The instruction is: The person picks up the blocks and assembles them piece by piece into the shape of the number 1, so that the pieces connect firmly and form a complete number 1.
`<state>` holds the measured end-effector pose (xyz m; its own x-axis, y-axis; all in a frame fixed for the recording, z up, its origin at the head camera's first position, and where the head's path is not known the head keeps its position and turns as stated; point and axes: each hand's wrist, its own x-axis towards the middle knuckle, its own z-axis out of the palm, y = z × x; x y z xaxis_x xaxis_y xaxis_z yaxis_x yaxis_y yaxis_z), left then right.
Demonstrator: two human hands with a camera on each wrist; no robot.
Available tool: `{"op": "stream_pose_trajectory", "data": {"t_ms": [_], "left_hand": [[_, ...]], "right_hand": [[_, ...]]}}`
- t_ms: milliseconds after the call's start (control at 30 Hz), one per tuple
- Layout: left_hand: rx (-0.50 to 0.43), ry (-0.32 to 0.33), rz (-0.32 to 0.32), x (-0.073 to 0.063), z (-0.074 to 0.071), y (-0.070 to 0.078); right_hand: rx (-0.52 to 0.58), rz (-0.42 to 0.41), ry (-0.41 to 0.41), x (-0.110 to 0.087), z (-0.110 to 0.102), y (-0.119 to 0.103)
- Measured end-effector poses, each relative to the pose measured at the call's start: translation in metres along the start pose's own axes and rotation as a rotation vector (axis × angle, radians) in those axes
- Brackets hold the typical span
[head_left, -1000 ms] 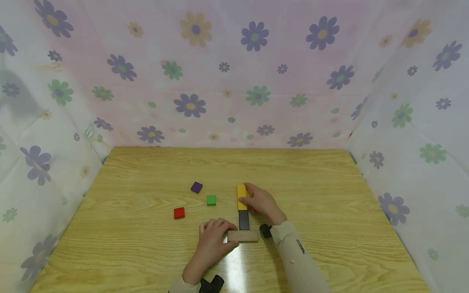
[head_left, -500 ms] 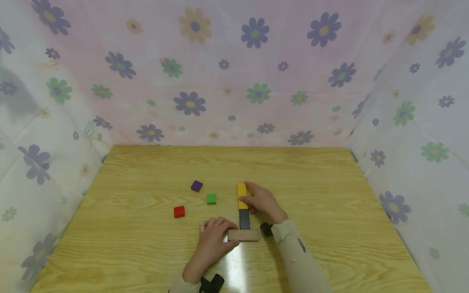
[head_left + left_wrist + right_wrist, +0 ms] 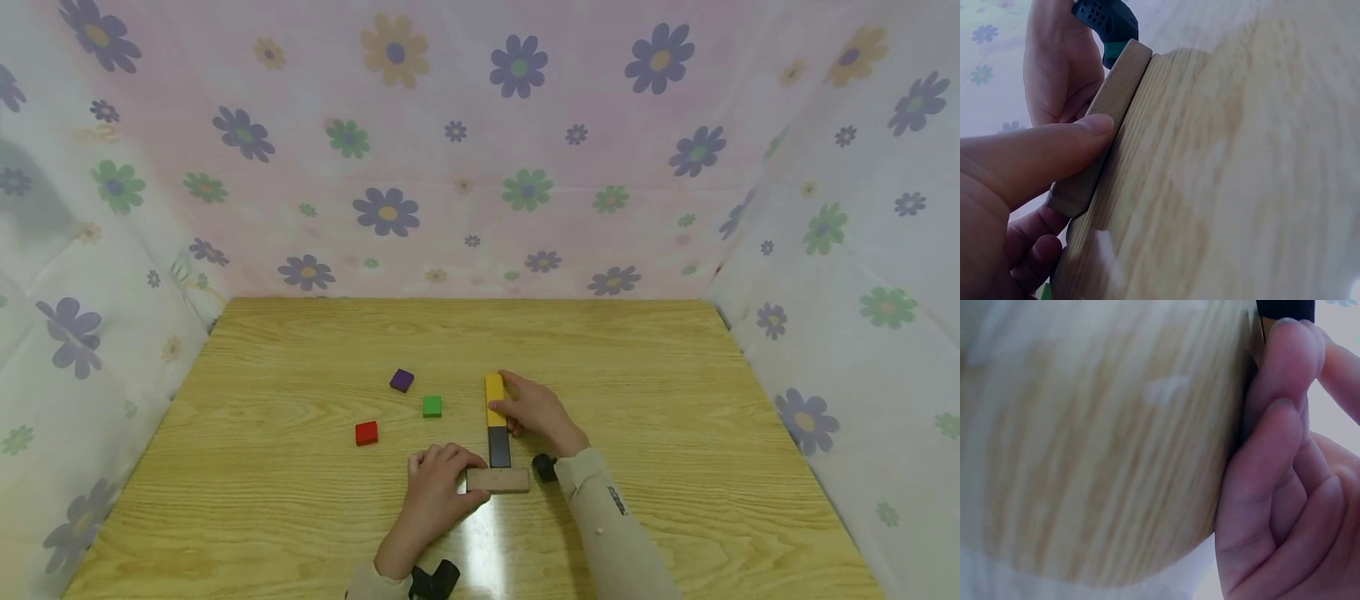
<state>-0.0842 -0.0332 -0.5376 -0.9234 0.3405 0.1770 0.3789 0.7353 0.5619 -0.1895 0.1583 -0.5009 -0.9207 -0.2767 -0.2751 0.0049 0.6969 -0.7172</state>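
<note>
In the head view a plain wooden block [image 3: 502,480] lies crosswise on the table, and my left hand [image 3: 441,490] pinches its left end between thumb and fingers. The left wrist view shows the thumb [image 3: 1079,147] pressed on the long side of that block. A black block [image 3: 499,447] stands end-on against its far side, forming a T. Beyond it, in line, lies a yellow block [image 3: 494,398]. My right hand [image 3: 536,414] grips the yellow block from the right, thumb near the black block and index finger at the far end. The right wrist view shows curled fingers [image 3: 1260,456] by the tabletop.
To the left lie a green block [image 3: 432,407], a purple block [image 3: 402,381] and a red block [image 3: 367,433], each apart from the others. The wooden table [image 3: 285,517] ends at a flowered curtain [image 3: 442,233] behind and on both sides.
The blocks and both hands keep their places. Only the head view has shifted slightly.
</note>
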Motion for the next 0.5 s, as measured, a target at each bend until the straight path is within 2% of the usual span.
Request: {"op": "stream_pose_trajectory", "data": {"t_ms": [500], "left_hand": [[0.011,0.007,0.009,-0.0012,0.0007,0.0014]], "right_hand": [[-0.004,-0.011,0.005,-0.0017,0.0007,-0.0004]]}}
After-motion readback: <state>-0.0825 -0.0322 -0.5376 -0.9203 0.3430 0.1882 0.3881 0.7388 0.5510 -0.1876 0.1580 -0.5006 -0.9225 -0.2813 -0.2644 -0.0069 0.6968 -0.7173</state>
